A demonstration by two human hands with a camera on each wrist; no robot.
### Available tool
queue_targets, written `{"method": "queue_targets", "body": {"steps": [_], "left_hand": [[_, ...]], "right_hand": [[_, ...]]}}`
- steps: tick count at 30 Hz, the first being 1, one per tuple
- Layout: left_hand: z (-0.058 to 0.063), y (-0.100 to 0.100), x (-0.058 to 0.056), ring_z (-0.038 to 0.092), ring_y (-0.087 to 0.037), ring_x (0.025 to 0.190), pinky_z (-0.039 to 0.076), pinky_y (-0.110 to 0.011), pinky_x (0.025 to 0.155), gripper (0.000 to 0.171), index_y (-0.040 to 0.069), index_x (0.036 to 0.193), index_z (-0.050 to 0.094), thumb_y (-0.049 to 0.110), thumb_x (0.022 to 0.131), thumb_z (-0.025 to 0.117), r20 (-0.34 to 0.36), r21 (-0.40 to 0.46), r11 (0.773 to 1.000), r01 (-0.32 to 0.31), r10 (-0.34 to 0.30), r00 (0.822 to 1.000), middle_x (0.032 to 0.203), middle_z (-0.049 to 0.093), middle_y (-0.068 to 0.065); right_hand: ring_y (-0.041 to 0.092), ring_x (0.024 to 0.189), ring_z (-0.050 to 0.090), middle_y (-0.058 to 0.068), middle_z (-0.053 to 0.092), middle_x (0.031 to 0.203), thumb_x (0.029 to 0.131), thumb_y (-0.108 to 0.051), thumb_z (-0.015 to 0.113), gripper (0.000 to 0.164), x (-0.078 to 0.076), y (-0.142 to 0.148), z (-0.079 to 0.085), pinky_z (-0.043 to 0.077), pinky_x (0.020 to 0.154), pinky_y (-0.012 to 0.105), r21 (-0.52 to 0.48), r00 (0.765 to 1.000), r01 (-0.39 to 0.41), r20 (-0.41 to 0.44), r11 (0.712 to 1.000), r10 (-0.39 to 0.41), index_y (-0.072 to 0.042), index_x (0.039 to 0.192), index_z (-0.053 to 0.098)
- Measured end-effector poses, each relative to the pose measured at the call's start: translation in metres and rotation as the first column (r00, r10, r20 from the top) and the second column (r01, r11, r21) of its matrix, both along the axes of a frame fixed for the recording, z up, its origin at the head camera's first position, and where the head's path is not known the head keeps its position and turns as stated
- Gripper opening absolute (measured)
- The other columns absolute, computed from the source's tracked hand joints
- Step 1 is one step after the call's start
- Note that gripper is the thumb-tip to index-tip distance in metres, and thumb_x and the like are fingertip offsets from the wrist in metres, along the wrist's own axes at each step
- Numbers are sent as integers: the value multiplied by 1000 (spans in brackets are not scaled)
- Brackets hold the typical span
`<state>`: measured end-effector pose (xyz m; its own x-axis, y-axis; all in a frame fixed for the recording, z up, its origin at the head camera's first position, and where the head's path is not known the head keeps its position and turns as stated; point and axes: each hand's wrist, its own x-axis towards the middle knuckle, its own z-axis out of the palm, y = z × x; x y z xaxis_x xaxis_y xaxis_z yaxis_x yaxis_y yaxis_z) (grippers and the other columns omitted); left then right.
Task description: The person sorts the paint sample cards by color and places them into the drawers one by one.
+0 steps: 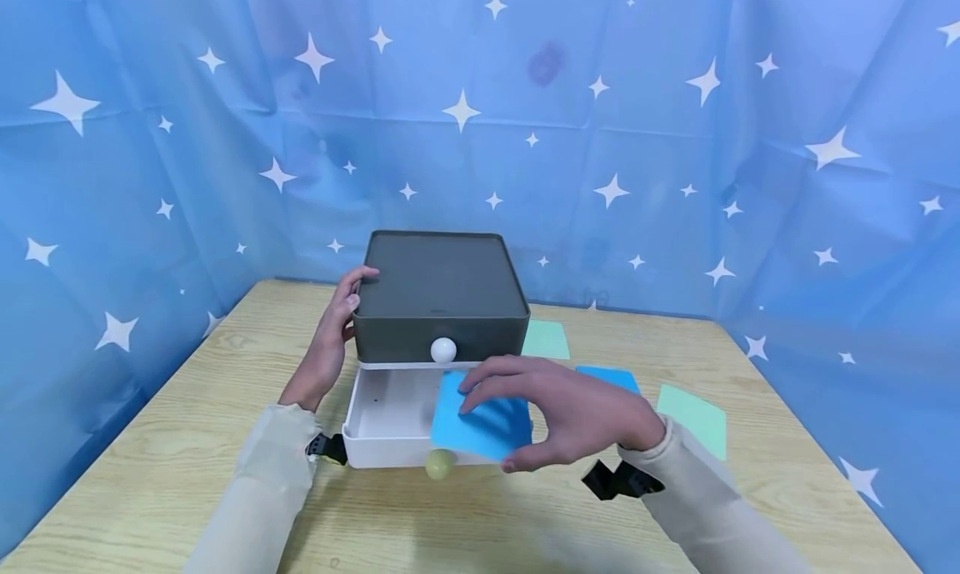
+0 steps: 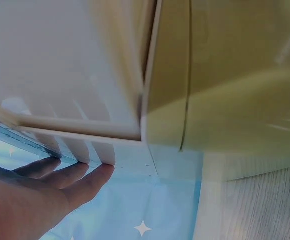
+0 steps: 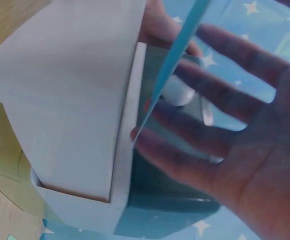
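Observation:
A dark grey box (image 1: 442, 274) with a white knob stands mid-table. Below it, a white drawer (image 1: 382, 451) is pulled out, and a yellow-green knob (image 1: 440, 464) shows at its front. My left hand (image 1: 330, 332) rests against the box's left side; in the left wrist view its fingers (image 2: 87, 187) touch the side wall. Over the drawer's right half, my right hand (image 1: 570, 407) touches a blue paper sheet (image 1: 487, 428) with extended, spread fingers, while the thumb lies at the sheet's lower right corner. The right wrist view shows this sheet (image 3: 172, 57) nearly edge-on.
Another blue sheet (image 1: 609, 377) lies on the table (image 1: 637, 332) behind the right forearm. A green sheet (image 1: 546, 341) lies by the box's right side, and a second green sheet (image 1: 701, 420) is farther right. A star-patterned blue curtain (image 1: 480, 149) hangs behind the table.

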<state>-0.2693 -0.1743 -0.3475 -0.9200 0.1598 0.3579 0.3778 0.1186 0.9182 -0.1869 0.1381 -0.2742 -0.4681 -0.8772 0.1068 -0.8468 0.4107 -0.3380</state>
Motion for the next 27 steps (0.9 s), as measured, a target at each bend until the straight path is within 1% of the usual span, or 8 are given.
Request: {"method": "queue_targets", "body": {"steps": [2,5,11,17,20,27], "left_hand": [[-1,0,0,21,-40,148,20,-66,112,53,26,152,31,42,103,21,0,0,1000,2,-2,1000,167,18,-4],[-1,-1,1,19,-41,149,19,-67,112,53,26,153,31,41,103,21,-1,3,1000,5,-5,1000,168,16,-4],[0,-1,1,19,-41,149,18,-69,113,52,28,153,31,43,104,21,-5,-4,1000,4,-4,1000,168,16,-3],[0,-1,1,21,-40,148,20,-67,112,52,28,152,32,42,103,21,-4,-3,1000,-4,4,1000,167,18,-4],[-1,-1,1,22,-40,148,20,-66,112,52,27,152,33,41,103,22,-12,3,1000,-1,1,1000,167,19,-4],[-2,0,0,23,-41,147,20,-67,112,51,27,152,33,41,104,21,-21,4,1000,-7,7,1000,166,20,-5]], "right_hand": [[16,133,49,-7,52,145,85,-34,79,49,-5,-4,-2,49,101,35,-18,999,-34,18,999,35,-30,131,60],[16,134,49,-5,53,144,85,-33,79,48,-11,-10,-6,48,102,36,-21,998,-56,24,998,56,-28,129,62],[18,136,50,-4,55,144,87,-36,76,46,-18,-12,-10,47,105,38,16,998,-47,30,999,46,-28,129,62],[18,136,50,-5,58,140,87,-35,76,45,-24,-12,-15,47,107,38,11,998,-38,53,999,37,-25,129,62],[17,136,51,-6,59,139,88,-35,75,45,-25,-12,-17,47,107,39,14,998,-31,47,999,30,-26,130,62],[17,115,62,-2,67,127,92,-26,71,36,-26,-12,-21,51,100,41,-27,999,-10,46,1000,11,-18,127,65]]}}
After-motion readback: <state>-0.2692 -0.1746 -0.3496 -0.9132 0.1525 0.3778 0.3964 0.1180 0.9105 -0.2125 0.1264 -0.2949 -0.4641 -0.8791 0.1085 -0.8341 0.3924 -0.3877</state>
